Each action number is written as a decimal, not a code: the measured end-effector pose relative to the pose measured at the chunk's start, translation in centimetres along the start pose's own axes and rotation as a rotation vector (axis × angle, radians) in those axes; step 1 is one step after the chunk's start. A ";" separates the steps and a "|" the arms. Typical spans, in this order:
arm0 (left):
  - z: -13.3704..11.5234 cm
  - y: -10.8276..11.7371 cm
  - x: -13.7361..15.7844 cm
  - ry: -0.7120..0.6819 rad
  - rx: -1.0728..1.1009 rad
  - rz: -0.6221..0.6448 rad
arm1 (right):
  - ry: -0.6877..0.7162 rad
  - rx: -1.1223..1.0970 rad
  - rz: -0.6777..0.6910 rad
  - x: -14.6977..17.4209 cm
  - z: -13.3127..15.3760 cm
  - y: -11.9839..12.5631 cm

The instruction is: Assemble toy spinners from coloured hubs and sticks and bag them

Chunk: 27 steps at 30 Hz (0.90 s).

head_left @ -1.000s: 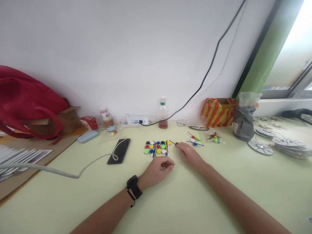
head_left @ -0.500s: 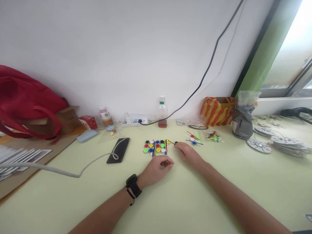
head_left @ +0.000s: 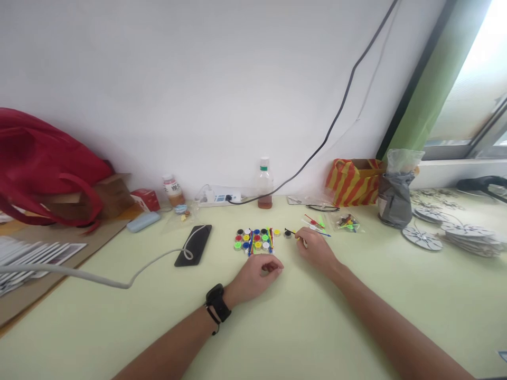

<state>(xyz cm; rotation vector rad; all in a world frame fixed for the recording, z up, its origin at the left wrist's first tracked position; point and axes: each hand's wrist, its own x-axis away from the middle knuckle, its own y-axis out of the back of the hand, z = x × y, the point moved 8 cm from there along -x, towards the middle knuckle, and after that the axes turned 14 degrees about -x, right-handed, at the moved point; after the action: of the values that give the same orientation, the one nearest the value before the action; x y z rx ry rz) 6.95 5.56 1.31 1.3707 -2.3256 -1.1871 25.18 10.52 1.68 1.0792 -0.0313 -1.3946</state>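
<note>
My right hand is closed in a pinch on a thin black plastic stick, whose free end points left; a bit of yellow shows at the fingertips. Beside it sits a small round black disc, with a yellow disc further left. My left hand rests on the table with fingers curled and tips together, nothing visible in them. Just beyond it stand rows of coloured round discs, with bundles of thin coloured sticks laid between and beside them. Loose sticks lie partly behind my right hand.
A clear bag of coloured parts lies to the right. A black phone with a cable is at left. Along the wall stand a bottle, a power strip, a striped bag and a grey bag.
My right hand has moved right with the black stick, away from the stick bundle, uncovering the black disc. My left hand has stayed in place.
</note>
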 end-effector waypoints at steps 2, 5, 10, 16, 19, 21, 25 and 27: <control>0.0 0.0 0.0 -0.001 -0.002 0.001 | -0.008 0.018 0.002 0.0 -0.1 0.2; 0.0 -0.1 0.0 -0.005 -0.001 0.005 | -0.018 0.029 0.004 0.1 -0.1 0.3; -0.1 0.0 0.1 0.000 -0.005 0.010 | -0.025 0.045 -0.023 0.1 0.0 0.7; 0.2 0.4 0.0 -0.004 0.002 -0.051 | -0.020 0.005 0.041 0.0 0.8 0.5; 0.4 0.7 0.1 0.004 -0.029 -0.092 | -0.047 -0.039 0.030 0.0 1.4 0.9; 0.5 0.7 0.2 0.010 -0.074 -0.100 | -0.086 -0.098 0.063 0.1 1.8 0.8; -0.1 0.5 0.3 -0.021 -0.120 -0.072 | -0.182 -0.386 0.264 0.8 3.1 -0.9; -0.6 0.3 0.3 -0.058 -0.101 -0.053 | -0.232 -0.553 0.334 1.2 4.1 -1.5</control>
<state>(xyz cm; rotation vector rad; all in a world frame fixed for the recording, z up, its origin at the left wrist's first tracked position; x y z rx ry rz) 6.93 5.06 1.89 1.3890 -2.2469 -1.3571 21.94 7.49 2.39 0.4269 0.0064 -1.1221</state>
